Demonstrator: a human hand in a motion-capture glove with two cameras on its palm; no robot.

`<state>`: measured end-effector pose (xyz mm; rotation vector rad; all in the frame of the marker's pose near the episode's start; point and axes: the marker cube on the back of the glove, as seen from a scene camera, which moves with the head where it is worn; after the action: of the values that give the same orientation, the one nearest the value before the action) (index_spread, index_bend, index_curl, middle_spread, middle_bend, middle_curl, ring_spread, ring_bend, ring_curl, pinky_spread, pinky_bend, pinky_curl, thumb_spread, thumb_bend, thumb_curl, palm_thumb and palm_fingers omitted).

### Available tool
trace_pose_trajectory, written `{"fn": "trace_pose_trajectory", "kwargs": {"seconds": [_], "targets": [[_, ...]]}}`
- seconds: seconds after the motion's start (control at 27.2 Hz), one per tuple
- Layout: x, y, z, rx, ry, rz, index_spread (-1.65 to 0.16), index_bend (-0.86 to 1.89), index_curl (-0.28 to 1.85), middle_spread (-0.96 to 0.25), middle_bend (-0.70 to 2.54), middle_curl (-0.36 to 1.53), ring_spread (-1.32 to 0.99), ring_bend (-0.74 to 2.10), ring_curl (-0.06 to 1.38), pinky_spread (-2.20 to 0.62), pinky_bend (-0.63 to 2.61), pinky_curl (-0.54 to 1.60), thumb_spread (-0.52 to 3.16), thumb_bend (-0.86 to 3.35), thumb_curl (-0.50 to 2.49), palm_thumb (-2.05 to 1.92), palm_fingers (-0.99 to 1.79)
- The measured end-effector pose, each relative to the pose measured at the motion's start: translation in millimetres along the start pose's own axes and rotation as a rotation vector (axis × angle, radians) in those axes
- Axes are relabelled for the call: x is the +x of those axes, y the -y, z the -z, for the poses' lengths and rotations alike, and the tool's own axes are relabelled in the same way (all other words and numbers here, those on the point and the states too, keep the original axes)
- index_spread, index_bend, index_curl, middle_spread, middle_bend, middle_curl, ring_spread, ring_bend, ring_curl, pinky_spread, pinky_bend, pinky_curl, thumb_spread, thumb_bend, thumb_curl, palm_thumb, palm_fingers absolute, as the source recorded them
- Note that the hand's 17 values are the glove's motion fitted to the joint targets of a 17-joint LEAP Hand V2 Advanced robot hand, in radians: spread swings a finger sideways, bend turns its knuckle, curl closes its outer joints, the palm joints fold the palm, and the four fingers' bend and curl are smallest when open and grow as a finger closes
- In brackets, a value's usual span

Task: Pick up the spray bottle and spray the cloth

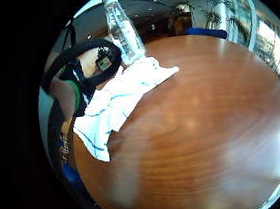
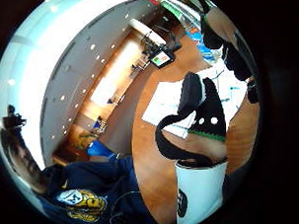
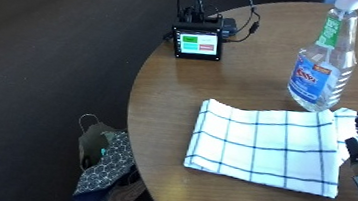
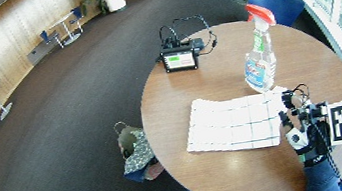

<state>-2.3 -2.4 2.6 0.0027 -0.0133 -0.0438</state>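
The spray bottle (image 3: 322,65) stands upright on the round wooden counter (image 3: 249,67), its base touching the far corner of the checked cloth (image 3: 264,145) — which lies flat and spread just in front of it. The gloved right hand (image 4: 303,125) hovers at the cloth's near edge, close to the bottle but apart from it, and holds nothing; the fingers look loosely extended in the wide outside view, so the grip reads as open and empty. The pick-up looks not yet begun. The risks from here: the bottle is tall and narrow, and a reach that meets it high on the neck could tip it over onto the cloth. Dragging the hand across the cloth could bunch it — and nudge the bottle's base. Behind sits a small screen device (image 3: 197,43), well apart.
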Motion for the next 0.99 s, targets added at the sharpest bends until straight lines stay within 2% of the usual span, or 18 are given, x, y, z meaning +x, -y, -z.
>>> {"fn": "trace_pose_trajectory", "kwargs": {"seconds": [0.07,0.22,0.4,0.99], "targets": [[-1.0,2.3,-0.8,0.002,0.003,0.021,-0.17,0.07,0.03,-0.05,0.37,0.13,-0.09,0.52,0.12,-0.17,0.61,0.14,0.45,0.39,0.13,0.57,1.19],[-5.6,11.0,-2.5,0.0,0.008,0.034,-0.22,0.08,0.1,-0.06,0.39,0.19,-0.12,0.56,0.23,-0.22,0.65,0.23,0.69,0.43,0.18,0.62,1.14],[-13.3,23.5,-8.5,-0.02,0.021,0.065,-0.25,0.09,0.13,-0.07,0.4,0.25,-0.14,0.56,0.29,-0.26,0.66,0.29,0.88,0.43,0.22,0.64,1.11],[-9.8,21.6,-17.2,-0.062,0.002,0.057,-0.28,0.07,0.18,-0.08,0.36,0.35,-0.15,0.52,0.36,-0.29,0.65,0.35,1.14,0.36,0.33,0.66,1.11]]}}
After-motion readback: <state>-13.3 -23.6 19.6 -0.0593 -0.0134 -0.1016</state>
